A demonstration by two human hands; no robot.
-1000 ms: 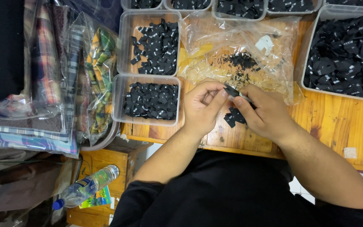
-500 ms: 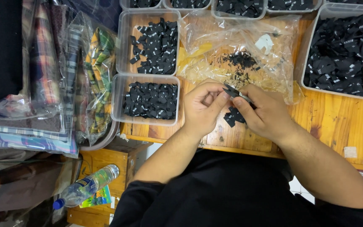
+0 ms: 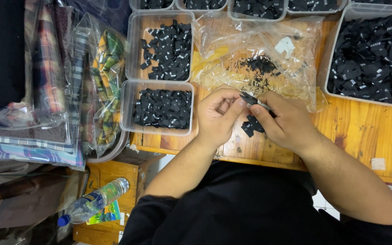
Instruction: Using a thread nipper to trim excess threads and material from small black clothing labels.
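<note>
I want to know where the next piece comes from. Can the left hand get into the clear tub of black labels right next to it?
Probably yes. The left hand sits just beside the nearest clear tub, which has no lid, and nothing lies between them. It does pinch a small black label together with the right hand.

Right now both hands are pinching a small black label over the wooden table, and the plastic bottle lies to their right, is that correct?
Not quite. In the head view the plastic bottle lies to the left of the hands, below the wooden table. The left hand and right hand do pinch a small black label.
</note>
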